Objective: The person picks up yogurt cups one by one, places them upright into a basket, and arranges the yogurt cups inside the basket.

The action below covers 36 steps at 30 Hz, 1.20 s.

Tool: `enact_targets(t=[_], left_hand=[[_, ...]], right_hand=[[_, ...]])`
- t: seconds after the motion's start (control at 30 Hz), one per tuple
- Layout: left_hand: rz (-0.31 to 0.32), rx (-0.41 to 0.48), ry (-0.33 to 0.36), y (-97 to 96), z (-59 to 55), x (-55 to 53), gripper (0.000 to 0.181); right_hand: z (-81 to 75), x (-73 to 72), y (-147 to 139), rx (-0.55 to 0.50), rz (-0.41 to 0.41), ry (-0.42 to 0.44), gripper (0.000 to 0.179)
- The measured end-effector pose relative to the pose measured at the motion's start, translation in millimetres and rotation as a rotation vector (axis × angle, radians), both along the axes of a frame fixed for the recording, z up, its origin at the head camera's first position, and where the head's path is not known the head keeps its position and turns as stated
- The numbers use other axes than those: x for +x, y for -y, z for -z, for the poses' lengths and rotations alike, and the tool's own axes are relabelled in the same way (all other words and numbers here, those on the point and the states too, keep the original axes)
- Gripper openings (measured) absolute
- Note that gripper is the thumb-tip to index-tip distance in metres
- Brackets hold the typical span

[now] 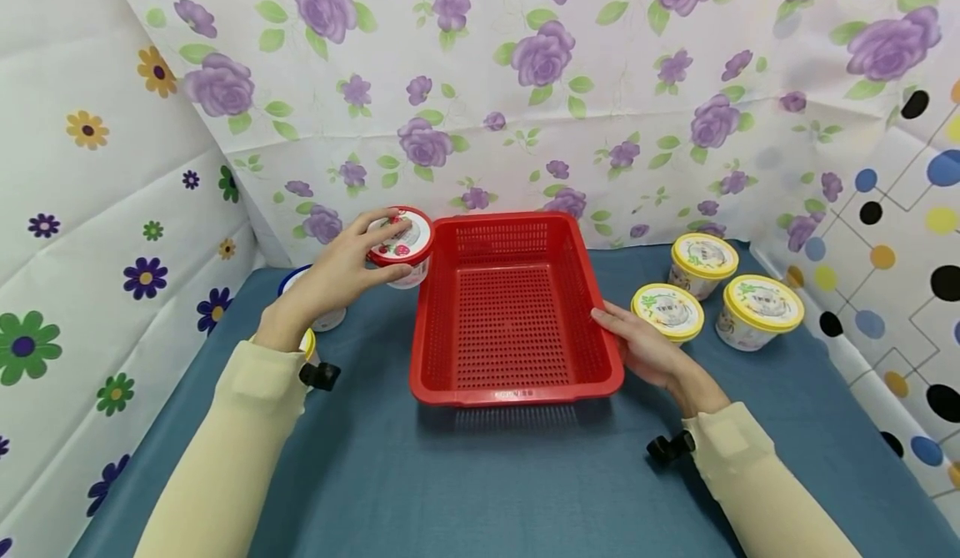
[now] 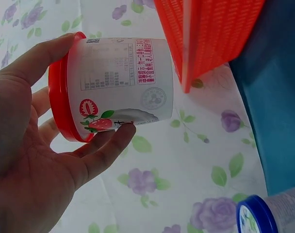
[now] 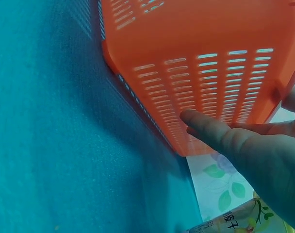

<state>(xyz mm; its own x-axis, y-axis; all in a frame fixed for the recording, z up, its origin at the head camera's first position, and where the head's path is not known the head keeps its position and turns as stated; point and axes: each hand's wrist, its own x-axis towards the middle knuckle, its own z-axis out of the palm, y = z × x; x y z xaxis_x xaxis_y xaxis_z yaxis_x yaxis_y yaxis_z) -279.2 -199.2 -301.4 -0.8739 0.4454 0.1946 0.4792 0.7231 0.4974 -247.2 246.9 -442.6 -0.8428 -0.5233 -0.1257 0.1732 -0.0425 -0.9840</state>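
Observation:
My left hand grips a round tub with a red lid and holds it up by the red basket's left back corner. Strawberries are printed on the tub's white side in the left wrist view; the thumb and fingers wrap its lid end and side. A shallow red plastic basket with slotted walls has nothing inside. My right hand holds the basket's right rim, thumb at the top edge. In the right wrist view, the fingers lie against the basket's outer wall.
Several tubs with yellow lids stand right of the basket on the blue cloth. Beyond my left forearm are a blue-lidded tub and another yellow-lidded tub, mostly hidden. Flowered sheeting hangs behind; more printed sheeting closes both sides.

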Motion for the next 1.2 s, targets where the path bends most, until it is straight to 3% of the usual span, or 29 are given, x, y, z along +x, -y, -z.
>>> enact_targets(t=[0.2,0.6,1.2], left_hand=[[0.032,0.007,0.002,-9.3,-3.0,-7.7,0.071],[0.025,0.051,0.013,-26.2,-11.0,-15.9,0.071],[0.135,0.056,-0.032,-68.4,-14.6,-38.8,0.068]], right_hand=[[-1.1,0.4,0,-0.01,-0.006,0.005,0.061],[-1.2,-0.7,-1,-0.007,-0.016,-0.001,0.06],[-0.6,-1.0,-1,-0.03,-0.014,0.014,0.06]])
